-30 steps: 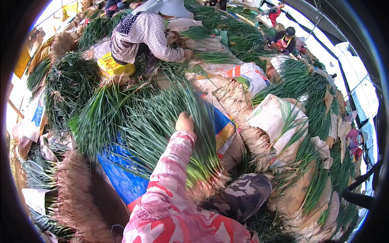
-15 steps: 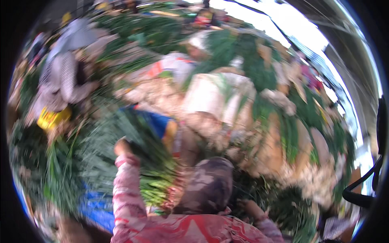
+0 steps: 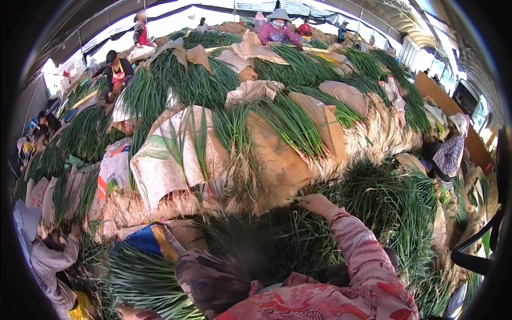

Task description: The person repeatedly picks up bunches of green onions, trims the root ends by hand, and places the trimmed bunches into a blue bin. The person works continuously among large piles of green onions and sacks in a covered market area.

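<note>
My right hand (image 3: 318, 205) reaches forward to the foot of a heap of scallions, its fingers drawn together. A thin green bit shows at the fingertips; what they hold is too small to make out. Just beyond it are a brown sheet and the pale roots (image 3: 325, 170) of stacked scallions. Loose dark green scallions (image 3: 288, 229) lie below and around this hand. At the lower edge, a skin-toned shape (image 3: 137, 313) beside a fan of scallions (image 3: 152, 280) appears to be part of my left hand; its fingers do not show. A camouflage-patterned knee (image 3: 208, 280) rises between.
Scallion bundles partly covered by white sacks (image 3: 168, 146) and brown sheets (image 3: 280, 160) form a high bank ahead. A blue and yellow sack (image 3: 146, 240) lies near left. A co-worker in a pale hat (image 3: 26, 221) works at left, another in a checked sleeve (image 3: 447, 154) at right.
The view has swung to the right and up, and is sharper. My right hand has come forward to the heap. My left hand, formerly over the scallion leaves, is now mostly out of view.
</note>
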Action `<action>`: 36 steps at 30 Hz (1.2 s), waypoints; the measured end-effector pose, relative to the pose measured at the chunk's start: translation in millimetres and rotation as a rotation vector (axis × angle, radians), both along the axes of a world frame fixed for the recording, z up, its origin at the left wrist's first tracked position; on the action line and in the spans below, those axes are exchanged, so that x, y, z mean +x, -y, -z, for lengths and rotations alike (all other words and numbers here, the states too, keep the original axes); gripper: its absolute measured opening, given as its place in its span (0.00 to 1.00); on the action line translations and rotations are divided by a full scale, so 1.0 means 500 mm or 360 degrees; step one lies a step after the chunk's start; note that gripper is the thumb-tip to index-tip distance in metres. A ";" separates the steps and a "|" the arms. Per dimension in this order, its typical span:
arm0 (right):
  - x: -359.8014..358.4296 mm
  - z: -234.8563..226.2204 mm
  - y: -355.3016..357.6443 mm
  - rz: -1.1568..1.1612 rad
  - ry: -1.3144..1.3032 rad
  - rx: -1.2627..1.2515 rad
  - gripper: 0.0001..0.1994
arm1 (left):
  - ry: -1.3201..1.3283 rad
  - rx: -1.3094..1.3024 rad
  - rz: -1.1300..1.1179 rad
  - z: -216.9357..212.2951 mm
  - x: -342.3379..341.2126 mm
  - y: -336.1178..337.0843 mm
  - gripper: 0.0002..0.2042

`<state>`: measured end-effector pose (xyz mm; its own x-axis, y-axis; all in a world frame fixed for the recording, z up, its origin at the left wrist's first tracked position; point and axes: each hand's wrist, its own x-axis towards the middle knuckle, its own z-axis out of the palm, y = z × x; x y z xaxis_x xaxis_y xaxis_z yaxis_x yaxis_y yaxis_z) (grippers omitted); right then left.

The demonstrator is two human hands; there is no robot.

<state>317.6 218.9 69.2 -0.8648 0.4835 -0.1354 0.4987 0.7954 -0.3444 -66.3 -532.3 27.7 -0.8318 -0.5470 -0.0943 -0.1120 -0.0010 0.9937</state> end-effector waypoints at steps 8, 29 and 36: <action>-0.046 0.022 -0.306 0.1036 -0.0395 0.0274 0.22 | -0.0777 -0.0798 0.1837 -0.432 0.272 -0.699 0.16; -0.055 0.066 -0.133 0.0454 -0.0654 -0.0561 0.08 | 0.0073 -0.0082 0.2389 -0.025 0.399 -1.358 0.15; -0.171 0.148 -0.134 0.0377 -0.0913 -0.0695 0.11 | -0.0041 -0.0499 0.2339 -0.023 0.424 -1.348 0.16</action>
